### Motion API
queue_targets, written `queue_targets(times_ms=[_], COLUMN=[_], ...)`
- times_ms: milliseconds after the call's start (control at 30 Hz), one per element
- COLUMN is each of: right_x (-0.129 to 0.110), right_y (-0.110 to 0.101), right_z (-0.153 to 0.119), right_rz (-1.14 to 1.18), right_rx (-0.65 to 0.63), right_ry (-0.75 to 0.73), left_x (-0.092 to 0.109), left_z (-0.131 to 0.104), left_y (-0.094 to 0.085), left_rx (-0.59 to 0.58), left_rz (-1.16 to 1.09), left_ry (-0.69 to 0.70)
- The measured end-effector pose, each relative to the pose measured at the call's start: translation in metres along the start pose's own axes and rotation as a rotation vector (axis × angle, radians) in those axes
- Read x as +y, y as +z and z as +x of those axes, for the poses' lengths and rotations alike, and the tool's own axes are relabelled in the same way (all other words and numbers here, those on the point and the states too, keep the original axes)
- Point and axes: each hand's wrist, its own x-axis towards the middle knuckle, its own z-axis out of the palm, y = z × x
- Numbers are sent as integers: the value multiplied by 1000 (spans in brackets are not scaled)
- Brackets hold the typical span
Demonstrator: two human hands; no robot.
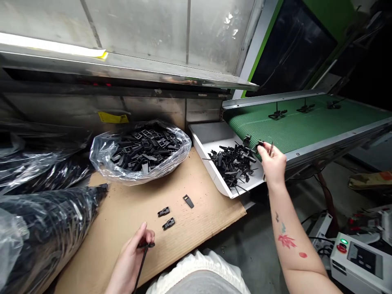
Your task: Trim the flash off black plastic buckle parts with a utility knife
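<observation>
Black piece (141, 264) with a long thin stem: in the left hand (130, 251), thumb and fingers pinched together on it, stem running down towards the wearer. It sits over the near part of the cardboard (205, 222).

Just beyond the left fingertips, two small clips (168, 223) lie on the cardboard, near each other but apart. A flat tab (188, 201) lies a little farther out, to their right.

Right hand (273, 163): well apart from the left, ahead and to the right, above the tray's edge by the belt (321, 120). Fingers closed on a thin tool (271, 148), kind unclear. A dark part (259, 143) shows at the fingertips; whether gripped, cannot tell.

Risks, as judged: a loose pinch could let the stemmed piece slip towards the lap. A sweep of the left wrist could knock the clips off the near edge. A part dropped from the right fingertips would likely be lost among the tray's look-alike bits.

Containers: white tray (214, 178), left of and below the right hand, holds a tangle of black sprues (229, 163), some stems poking over the rim. Clear bag (101, 161), beyond the left hand, lies open, heaped with black tabs (147, 149). Filled bag (52, 228), left of the left hand, dark contents blurred by plastic.
</observation>
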Motion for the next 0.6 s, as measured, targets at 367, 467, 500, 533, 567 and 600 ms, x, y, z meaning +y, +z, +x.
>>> queue_targets(times_ms=[367, 467, 500, 533, 567, 600], right_x=[-75, -64, -60, -57, -55, -54], right_y=[85, 91, 93, 95, 99, 103], right_z=[-166, -177, -177, -175, -173, -170], right_rz=[198, 187, 166, 144, 124, 110], right_rx=[-819, -838, -820, -804, -796, -800], right_ry=[-600, -563, -519, -475, -441, -420], left_x=[14, 4, 2, 0, -1, -2], left_z=[-9, -4, -3, -2, 0, 1], left_y=[26, 20, 19, 18, 17, 17], left_rx=[-122, -82, -87, -98, -110, -119], left_rz=[26, 46, 62, 80, 98, 115], left_ry=[-105, -85, -81, -80, -81, -83])
